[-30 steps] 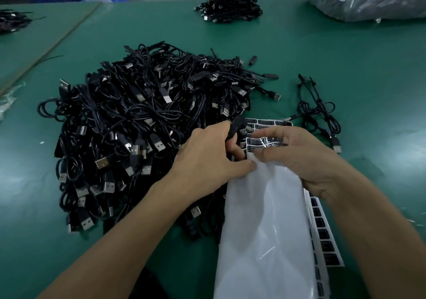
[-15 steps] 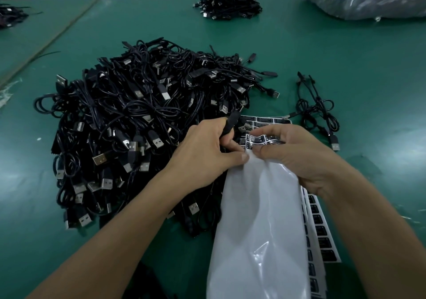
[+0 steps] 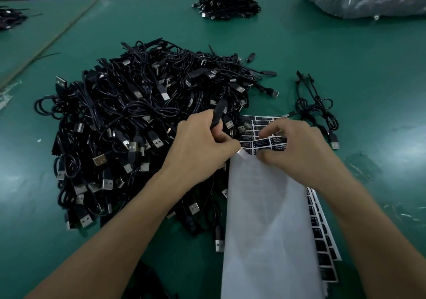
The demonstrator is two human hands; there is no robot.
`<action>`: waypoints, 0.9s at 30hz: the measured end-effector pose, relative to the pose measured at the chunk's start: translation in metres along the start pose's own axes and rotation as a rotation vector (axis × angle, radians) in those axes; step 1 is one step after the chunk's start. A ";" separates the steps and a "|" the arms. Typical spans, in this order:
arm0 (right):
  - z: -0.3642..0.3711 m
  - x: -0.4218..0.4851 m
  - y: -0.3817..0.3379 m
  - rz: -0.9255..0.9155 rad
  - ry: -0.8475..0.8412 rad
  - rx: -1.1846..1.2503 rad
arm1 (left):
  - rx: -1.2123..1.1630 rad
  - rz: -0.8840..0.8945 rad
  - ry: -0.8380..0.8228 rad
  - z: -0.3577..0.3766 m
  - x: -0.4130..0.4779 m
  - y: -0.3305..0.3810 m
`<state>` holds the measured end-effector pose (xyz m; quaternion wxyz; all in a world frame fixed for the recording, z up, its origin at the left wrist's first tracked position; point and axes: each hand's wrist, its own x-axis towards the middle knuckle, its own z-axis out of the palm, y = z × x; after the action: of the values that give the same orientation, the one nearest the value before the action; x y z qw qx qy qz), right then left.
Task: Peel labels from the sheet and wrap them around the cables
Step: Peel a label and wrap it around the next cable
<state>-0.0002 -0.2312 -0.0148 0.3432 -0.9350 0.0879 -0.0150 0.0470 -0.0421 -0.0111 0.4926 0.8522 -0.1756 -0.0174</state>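
While the wide green table (image 3: 345, 56) is being taken up by a big heap of black USB cables (image 3: 129, 123), the label sheet (image 3: 269, 218) is being worked at the heap's right edge. Its white backing is lying folded toward the person, and rows of black labels are showing at the far end and down the right side. Over its far end the left hand (image 3: 200, 146) and right hand (image 3: 299, 151) are being held close together. A slim black cable end (image 3: 217, 114) is being gripped in the left hand's curled fingers, with its thumb lying at the sheet's edge. A curling label strip (image 3: 274, 143) is being pinched between the right hand's thumb and fingertips. Peeling is judged to be the step in hand, as nothing is being wrapped yet. Next, one label would need to be freed cleanly from the backing and carried across to the gripped cable. It would then need to be laid square on the cord and folded round.
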 end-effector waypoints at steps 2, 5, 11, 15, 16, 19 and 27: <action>0.001 0.001 0.000 -0.019 0.010 0.008 | -0.075 -0.037 0.005 -0.002 0.001 0.002; 0.005 0.000 -0.003 -0.091 0.086 -0.137 | -0.158 -0.082 -0.026 -0.004 0.004 0.003; 0.003 -0.008 -0.013 -0.240 0.497 -0.004 | -0.212 -0.093 -0.014 -0.004 0.004 0.001; 0.007 -0.014 -0.024 -0.239 0.378 0.199 | -0.235 -0.047 -0.026 -0.004 0.003 0.001; 0.008 -0.015 -0.026 -0.212 0.342 0.244 | -0.241 -0.034 -0.026 -0.004 0.003 0.001; 0.012 -0.016 -0.030 -0.094 0.244 0.312 | -0.255 -0.008 0.012 -0.003 0.003 0.002; 0.017 -0.010 -0.030 0.231 0.081 0.620 | -0.352 0.109 -0.033 -0.001 0.000 0.004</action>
<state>-0.0037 -0.1966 -0.0079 0.6071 -0.7685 0.1980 -0.0392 0.0461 -0.0429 -0.0077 0.6316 0.7415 -0.2237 -0.0352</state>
